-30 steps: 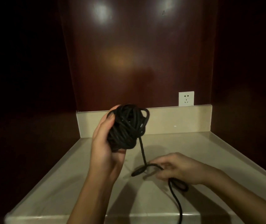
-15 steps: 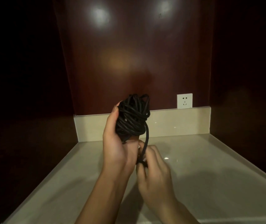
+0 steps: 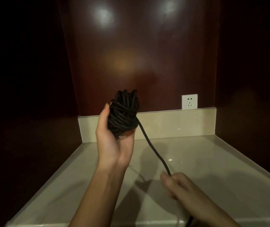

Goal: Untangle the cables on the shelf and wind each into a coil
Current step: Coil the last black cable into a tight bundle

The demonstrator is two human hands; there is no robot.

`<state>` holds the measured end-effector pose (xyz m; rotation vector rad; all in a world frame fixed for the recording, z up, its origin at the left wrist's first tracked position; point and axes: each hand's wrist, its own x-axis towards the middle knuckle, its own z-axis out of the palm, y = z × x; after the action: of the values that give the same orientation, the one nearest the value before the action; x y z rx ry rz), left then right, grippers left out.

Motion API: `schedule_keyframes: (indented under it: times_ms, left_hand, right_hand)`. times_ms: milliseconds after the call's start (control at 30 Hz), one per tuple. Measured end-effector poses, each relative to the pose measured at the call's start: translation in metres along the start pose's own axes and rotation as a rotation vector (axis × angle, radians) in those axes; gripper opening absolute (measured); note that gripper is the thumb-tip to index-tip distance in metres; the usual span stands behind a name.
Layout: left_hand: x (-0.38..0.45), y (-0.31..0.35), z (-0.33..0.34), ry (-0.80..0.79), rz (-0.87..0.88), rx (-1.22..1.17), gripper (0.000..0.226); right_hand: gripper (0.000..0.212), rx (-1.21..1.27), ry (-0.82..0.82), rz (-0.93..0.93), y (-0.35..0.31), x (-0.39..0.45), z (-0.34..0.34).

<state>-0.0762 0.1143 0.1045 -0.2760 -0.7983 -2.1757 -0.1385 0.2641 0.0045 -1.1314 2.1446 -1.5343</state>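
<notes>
Where the pale stone shelf meets the lower edge of the view, a short dark stretch of cable showing beside the right forearm. Just beyond, right hand, blurred, fingers curled round the free strand of the black cable, gripping it low over the shelf surface. Strand running taut and nearly straight from that grip up and leftward to the bundle, clear of the shelf along its length, a thin shadow of it lying on the stone below. Farther on and higher, left hand raised on an upright forearm, palm turned toward the right, fingers and thumb wrapped about the black cable coil. Coil held well above the shelf, a dense wad of many turns, upper loops poking out above the fingertips, several wraps crossing its middle sideways. Strand leaving the coil at its right lower side. Behind the hands, low cream upstand closing the back of the shelf, raised lips along both sides. Above the upstand at right, white wall socket set against the dark red-brown wooden back panel, two bright light reflections high on its gloss. Dark on both flanks, nothing legible there.
</notes>
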Motion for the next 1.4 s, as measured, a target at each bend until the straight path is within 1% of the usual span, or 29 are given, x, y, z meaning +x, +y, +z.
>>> schedule_keyframes:
  times_ms: [67,100,167,200,267,300,333,367,400,433,467,533,567,600,667,700,733,767,800,833,900,967,1000,1067,1133,1200,1267,1333,1400]
  left_hand:
    - [0.0,-0.004,0.0,-0.036,0.045,0.089,0.037]
    - [0.0,-0.006,-0.001,-0.046,0.074,0.168,0.039]
    - [-0.001,-0.012,-0.003,-0.046,0.131,0.316,0.036]
    - [-0.003,-0.015,-0.003,-0.049,0.144,0.345,0.035]
    - [-0.005,-0.023,-0.002,-0.044,0.157,0.35,0.034]
    - [-0.005,-0.025,-0.003,-0.031,0.16,0.352,0.034]
    - [-0.003,-0.027,-0.004,-0.014,0.167,0.358,0.035]
    - [-0.001,-0.028,-0.005,-0.003,0.18,0.375,0.034]
    - [0.001,-0.028,-0.007,0.002,0.205,0.414,0.032]
    - [0.003,-0.028,-0.01,0.0,0.243,0.483,0.03]
    - [0.005,-0.029,-0.013,-0.011,0.291,0.583,0.028]
    - [0.006,-0.029,-0.019,-0.046,0.411,0.816,0.027]
    - [0.006,-0.029,-0.021,-0.081,0.476,0.934,0.028]
    - [0.006,-0.029,-0.025,-0.125,0.542,1.059,0.029]
    - [0.009,-0.027,-0.032,-0.208,0.673,1.311,0.035]
    - [0.011,-0.025,-0.035,-0.231,0.738,1.416,0.039]
    - [0.015,-0.021,-0.037,-0.248,0.795,1.492,0.041]
    - [0.018,-0.018,-0.039,-0.265,0.832,1.54,0.042]
    - [0.02,-0.015,-0.04,-0.304,0.846,1.579,0.042]
    - [0.021,-0.014,-0.043,-0.375,0.844,1.635,0.043]
    - [0.022,-0.018,-0.051,-0.543,0.825,1.79,0.043]
    - [0.02,-0.022,-0.057,-0.633,0.814,1.914,0.044]
    - [0.017,-0.025,-0.059,-0.651,0.841,1.966,0.044]
    - [0.013,-0.03,-0.058,-0.641,0.951,2.065,0.043]
    - [0.013,-0.033,-0.056,-0.608,1.009,2.142,0.04]
    - [0.015,-0.031,-0.059,-0.61,0.972,2.225,0.042]
    - [0.014,-0.025,-0.063,-0.679,0.866,2.315,0.041]
    - [0.008,-0.017,-0.067,-0.774,0.678,2.36,0.041]
    - [0.001,-0.011,-0.07,-0.852,0.479,2.299,0.043]
  right_hand:
    - [0.068,0.031,0.134,-0.03,0.007,0.009,0.006]
    - [0.06,0.043,0.196,-0.062,0.011,0.013,0.009]
    - [0.028,0.089,0.288,-0.169,0.014,0.021,0.015]
    - [0.016,0.148,0.288,-0.212,0.011,0.022,0.019]
    - [0.036,0.331,0.259,-0.292,0.006,0.028,0.025]
    - [0.043,0.478,0.229,-0.302,0.0,0.03,0.028]
    - [0.044,0.607,0.221,-0.292,-0.007,0.029,0.031]
    - [0.041,0.689,0.231,-0.284,-0.013,0.027,0.034]
    - [0.032,0.699,0.257,-0.274,-0.017,0.025,0.036]
    - [0.023,0.613,0.285,-0.283,-0.019,0.023,0.037]
    - [0.016,0.441,0.315,-0.299,-0.017,0.024,0.037]
    - [0.012,0.108,0.335,-0.317,-0.011,0.031,0.033]
    - [0.015,0.034,0.308,-0.285,-0.008,0.037,0.029]
    - [0.021,0.023,0.239,-0.243,-0.004,0.041,0.025]
    - [0.041,0.108,0.038,-0.181,0.003,0.041,0.018]
    - [0.046,0.189,-0.046,-0.167,0.009,0.038,0.017]
    - [0.042,0.272,-0.067,-0.168,0.015,0.032,0.019]
    - [0.03,0.349,-0.015,-0.174,0.02,0.026,0.022]
    - [0.021,0.367,0.083,-0.173,0.023,0.021,0.024]
    - [0.022,0.316,0.18,-0.17,0.026,0.018,0.023]
    - [0.038,0.116,0.275,-0.147,0.026,0.02,0.017]
    - [0.044,-0.036,0.306,-0.069,0.018,0.024,0.008]
    - [0.044,-0.127,0.327,-0.04,0.015,0.024,0.006]
    - [0.037,-0.44,0.317,-0.062,0.001,0.015,0.007]
    - [0.025,-0.704,0.307,-0.19,-0.011,0.003,0.013]
    - [0.022,-0.82,0.272,-0.295,-0.015,-0.001,0.01]
    - [0.023,-0.864,0.171,-0.342,-0.01,0.003,-0.008]
    - [0.027,-0.917,0.08,-0.47,-0.004,0.004,-0.029]
    - [0.033,-1.016,0.027,-0.642,-0.001,0.006,-0.046]
